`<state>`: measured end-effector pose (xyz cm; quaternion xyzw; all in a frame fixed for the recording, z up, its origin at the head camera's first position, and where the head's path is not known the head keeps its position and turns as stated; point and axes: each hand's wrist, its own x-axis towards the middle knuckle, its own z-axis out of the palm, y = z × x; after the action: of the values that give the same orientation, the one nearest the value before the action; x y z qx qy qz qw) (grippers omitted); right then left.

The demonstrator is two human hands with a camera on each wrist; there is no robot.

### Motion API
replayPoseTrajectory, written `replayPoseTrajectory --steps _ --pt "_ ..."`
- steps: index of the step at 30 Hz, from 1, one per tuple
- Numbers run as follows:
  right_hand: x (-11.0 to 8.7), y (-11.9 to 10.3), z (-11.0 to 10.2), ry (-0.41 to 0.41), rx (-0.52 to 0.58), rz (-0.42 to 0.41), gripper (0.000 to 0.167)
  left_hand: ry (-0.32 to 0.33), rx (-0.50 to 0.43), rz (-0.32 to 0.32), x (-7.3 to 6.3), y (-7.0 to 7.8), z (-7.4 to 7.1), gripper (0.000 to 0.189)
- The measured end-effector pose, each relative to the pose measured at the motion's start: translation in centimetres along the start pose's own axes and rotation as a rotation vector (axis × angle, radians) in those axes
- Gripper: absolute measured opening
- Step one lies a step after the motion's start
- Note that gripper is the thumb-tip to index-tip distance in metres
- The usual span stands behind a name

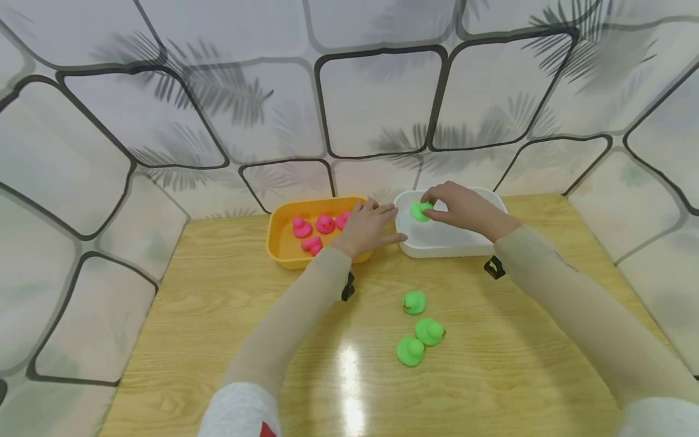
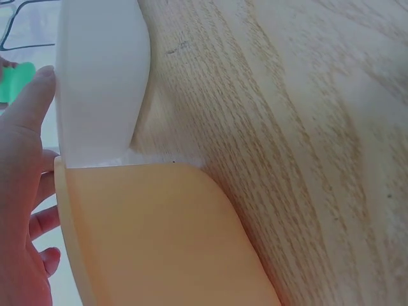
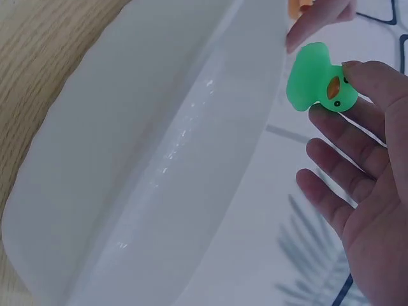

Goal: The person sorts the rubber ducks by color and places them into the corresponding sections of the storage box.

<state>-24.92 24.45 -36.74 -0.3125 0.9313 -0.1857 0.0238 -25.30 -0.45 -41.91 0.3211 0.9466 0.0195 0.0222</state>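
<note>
My right hand (image 1: 459, 209) pinches a green rubber duck (image 3: 322, 80) between thumb and fingers, over the left part of the white tray (image 1: 448, 250). In the right wrist view the duck's orange beak and eyes show, and the other fingers spread below it. My left hand (image 1: 368, 230) reaches over the right end of the orange tray (image 1: 284, 262), fingers extended toward the white tray. Its thumb tip lies right at the white tray's rim in the left wrist view. Several pink rubber ducks (image 1: 302, 227) sit in the orange tray, some partly hidden by the left hand.
Three more green ducks (image 1: 414, 302) stand on the wooden table (image 1: 218, 340), nearer to me than the trays. Both trays sit side by side at the table's back edge, against a patterned backdrop (image 1: 382, 103) that also rises on the left and right.
</note>
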Motion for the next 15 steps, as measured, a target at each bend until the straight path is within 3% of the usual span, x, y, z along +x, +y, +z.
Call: replayPoseTrajectory --steps 15 --pt "1.8 0.9 1.5 -0.077 -0.005 0.086 0.033 0.010 0.021 0.004 0.2 0.1 0.3 0.081"
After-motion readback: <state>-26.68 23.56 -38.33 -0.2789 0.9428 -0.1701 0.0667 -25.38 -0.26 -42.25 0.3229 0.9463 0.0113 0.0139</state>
